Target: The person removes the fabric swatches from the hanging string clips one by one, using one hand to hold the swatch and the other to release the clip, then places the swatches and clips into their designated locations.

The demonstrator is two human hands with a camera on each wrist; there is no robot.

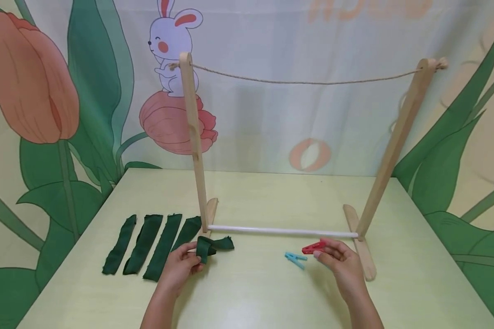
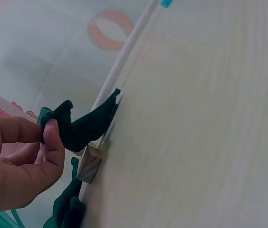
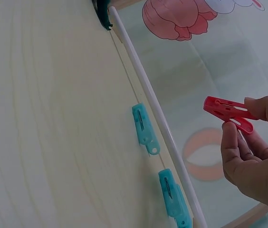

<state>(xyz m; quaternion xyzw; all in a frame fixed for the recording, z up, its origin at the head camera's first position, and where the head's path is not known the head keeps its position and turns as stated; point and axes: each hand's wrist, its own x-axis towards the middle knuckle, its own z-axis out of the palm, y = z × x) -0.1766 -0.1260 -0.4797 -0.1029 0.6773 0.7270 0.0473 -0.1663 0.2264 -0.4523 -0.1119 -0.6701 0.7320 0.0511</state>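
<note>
My left hand (image 1: 179, 267) pinches a dark green cloth strip (image 1: 203, 246) between thumb and forefinger, its free end pointing right. In the left wrist view the folded strip (image 2: 89, 124) hangs close by the stand's wooden foot (image 2: 90, 164). Over on the right, my right hand (image 1: 345, 267) holds a red clothespin (image 1: 314, 247) by its handles. Below and left of it lies a blue clothespin (image 1: 296, 259) on the table. Two blue clothespins (image 3: 145, 127) show in the right wrist view; the second is not visible from the head.
Several green cloth strips (image 1: 162, 249) lie side by side at the left. A wooden stand has a left post (image 1: 194, 137), a right post (image 1: 395, 151), a white bar (image 1: 280, 231) low down and a sagging twine line (image 1: 300, 82) across the top. Behind hangs a printed curtain (image 1: 251, 123).
</note>
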